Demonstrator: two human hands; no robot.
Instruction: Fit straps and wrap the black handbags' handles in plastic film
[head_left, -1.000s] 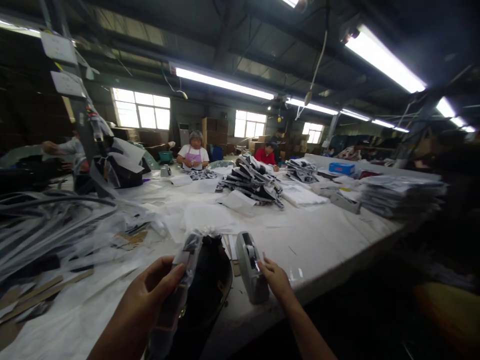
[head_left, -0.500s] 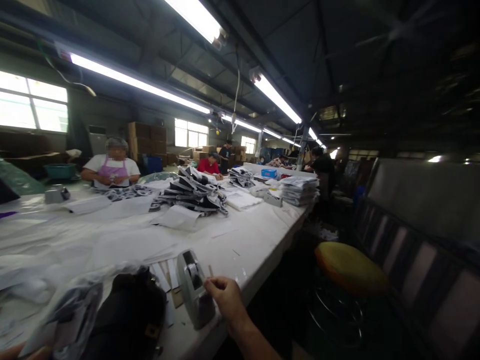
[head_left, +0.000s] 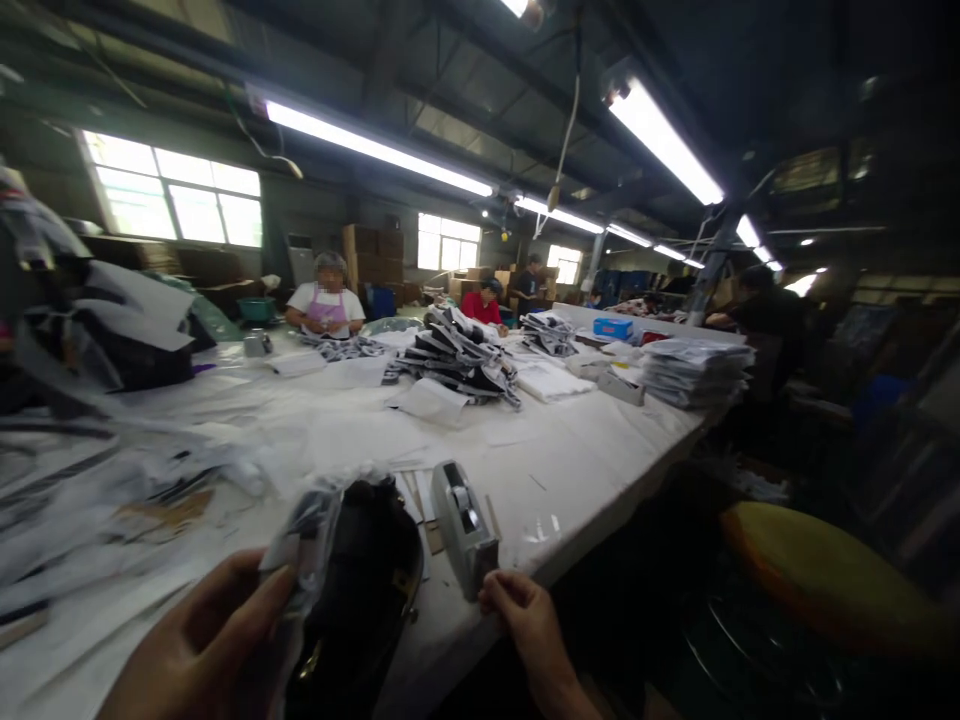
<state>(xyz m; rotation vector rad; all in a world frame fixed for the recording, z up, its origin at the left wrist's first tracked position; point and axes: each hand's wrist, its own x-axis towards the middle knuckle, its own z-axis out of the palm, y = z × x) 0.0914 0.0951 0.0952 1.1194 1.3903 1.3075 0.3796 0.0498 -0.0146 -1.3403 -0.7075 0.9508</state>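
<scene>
My left hand (head_left: 217, 630) is closed on the edge of a clear plastic bag (head_left: 304, 545), thumb on top; grey and white contents show through. Against the bag rests a glossy black item (head_left: 367, 570) with a small gold-coloured metal fitting, perhaps a handbag. A grey tape dispenser (head_left: 463, 530) stands right of it near the table edge. At the dispenser's near end, the thumb and forefinger of my right hand (head_left: 525, 620) are pinched together. Whatever lies between those fingertips is too small to make out.
A pile of black-and-white pieces (head_left: 454, 355) lies mid-table, with stacked bagged goods (head_left: 697, 370) by the right edge. Loose white sheets and plastic cover the left. A yellow stool (head_left: 817, 575) stands to the right. Across the table sits a person in a purple apron (head_left: 328, 310).
The view has swung left, shifting everything rightward. My left hand has come into fuller view, gripping the plastic bag. My right hand has moved down from the dispenser's side to its near end.
</scene>
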